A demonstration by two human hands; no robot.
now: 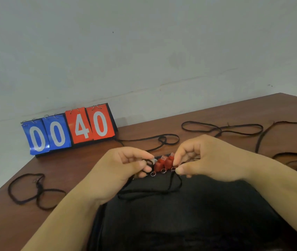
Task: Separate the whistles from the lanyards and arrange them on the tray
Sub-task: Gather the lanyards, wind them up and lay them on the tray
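Head view: two red whistles are shown at frame centre, at the far edge of the black tray, between both hands. One black lanyard is pinched by curled fingers of the left hand and the right hand. Loose lanyards and a flip scoreboard are seen on the wooden table, at left and upper left.

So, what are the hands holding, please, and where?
The left hand pinches a black lanyard at its end, beside the red whistles; the right hand pinches the rightmost whistle at its ring.
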